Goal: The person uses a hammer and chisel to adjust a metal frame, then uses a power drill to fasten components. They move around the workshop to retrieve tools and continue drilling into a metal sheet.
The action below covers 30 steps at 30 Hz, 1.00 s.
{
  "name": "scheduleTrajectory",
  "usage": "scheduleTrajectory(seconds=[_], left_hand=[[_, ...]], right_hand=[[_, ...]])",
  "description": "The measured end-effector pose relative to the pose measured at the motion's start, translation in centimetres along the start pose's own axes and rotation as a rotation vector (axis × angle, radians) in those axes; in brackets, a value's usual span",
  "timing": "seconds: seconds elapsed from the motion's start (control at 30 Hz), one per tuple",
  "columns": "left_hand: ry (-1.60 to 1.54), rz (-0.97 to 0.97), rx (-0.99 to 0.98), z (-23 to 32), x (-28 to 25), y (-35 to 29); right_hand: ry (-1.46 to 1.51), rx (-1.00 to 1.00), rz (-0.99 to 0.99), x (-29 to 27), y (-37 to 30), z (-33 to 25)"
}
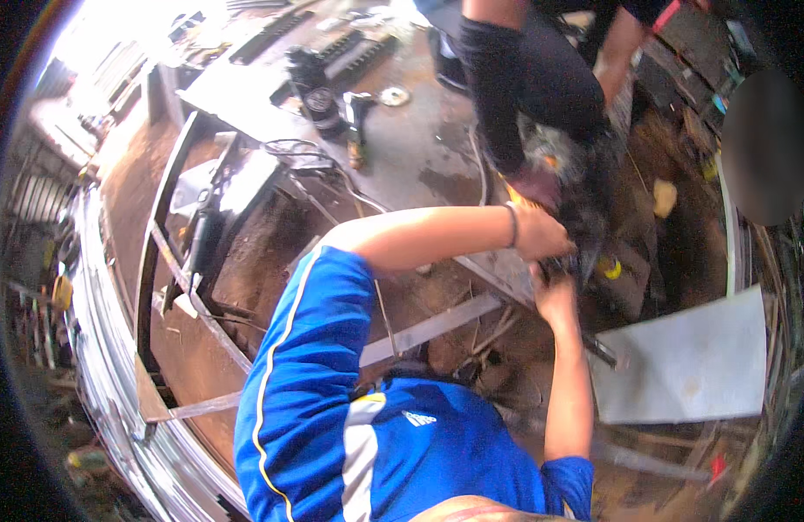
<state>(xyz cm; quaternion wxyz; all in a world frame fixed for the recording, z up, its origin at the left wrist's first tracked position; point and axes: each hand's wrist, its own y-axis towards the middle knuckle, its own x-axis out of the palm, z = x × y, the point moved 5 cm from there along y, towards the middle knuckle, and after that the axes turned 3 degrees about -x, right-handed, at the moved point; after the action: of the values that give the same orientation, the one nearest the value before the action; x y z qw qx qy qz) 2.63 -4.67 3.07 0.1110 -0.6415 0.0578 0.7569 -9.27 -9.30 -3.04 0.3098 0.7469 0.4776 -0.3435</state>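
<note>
My left hand [541, 233], with a dark band on its wrist, is closed around something dark at the edge of the metal worktable. Just below it my right hand [554, 291] is closed too, nearly touching the left. What they grip is a dark object [565, 264], too blurred and covered to name. Right beside my hands, a co-worker's gloved hand [538, 185] reaches down from a black sleeve [493, 96]. A yellow piece [513, 195] shows by that glove.
A hand-held power tool [356, 130], a round metal disc [393, 97] and cables [336, 170] lie on the worktable [419, 139]. A metal frame [163, 209] stands at the left. A pale flat sheet [689, 361] lies at the right.
</note>
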Motion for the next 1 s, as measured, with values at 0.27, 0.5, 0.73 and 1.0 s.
scheduleTrajectory(seconds=[0.27,0.5,0.73,1.0], left_hand=[[0.178,0.715,-0.089,1.9,4.1,-3.6],[-0.099,0.308,-0.389,1.1,-0.9,-2.7],[-0.394,0.577,-1.140,3.7,3.5,-4.6],[-0.957,1.101,-1.350,2.2,10.0,-4.4]], right_hand=[[0.017,0.057,0.003,1.0,0.4,2.6],[0.044,-0.128,0.154,8.4,3.7,12.0],[0.307,-0.154,0.107,2.4,0.7,2.7],[0.172,-0.016,-0.022,1.8,0.5,2.5]])
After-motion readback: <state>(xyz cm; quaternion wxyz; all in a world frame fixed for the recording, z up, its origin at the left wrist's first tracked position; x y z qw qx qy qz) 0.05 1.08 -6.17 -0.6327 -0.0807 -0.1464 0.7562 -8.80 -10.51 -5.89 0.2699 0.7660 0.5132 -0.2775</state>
